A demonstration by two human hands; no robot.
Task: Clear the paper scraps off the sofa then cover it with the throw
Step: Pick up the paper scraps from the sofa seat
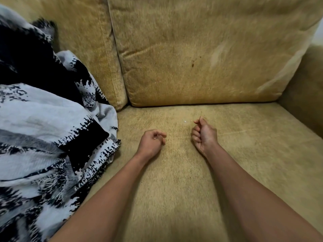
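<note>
Lying on the sofa seat (244, 154), at 12 o'clock from the hands, a paper scrap (185, 121) looks feather-light: a fingertip pinch should do. The left hand (152, 142) seems to pinch a white bit (155, 137). The right hand (204, 134) is fisted, contents hidden. The soft throw (43, 128) lies heaped at 9 o'clock.

No readable text, labels, brands, numbers or signs anywhere in view.

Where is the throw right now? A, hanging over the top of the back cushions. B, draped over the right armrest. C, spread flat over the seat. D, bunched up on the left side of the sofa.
D: the black-and-white throw lies crumpled in a heap on the left of the sofa, with the tan seat to its right uncovered.
</note>
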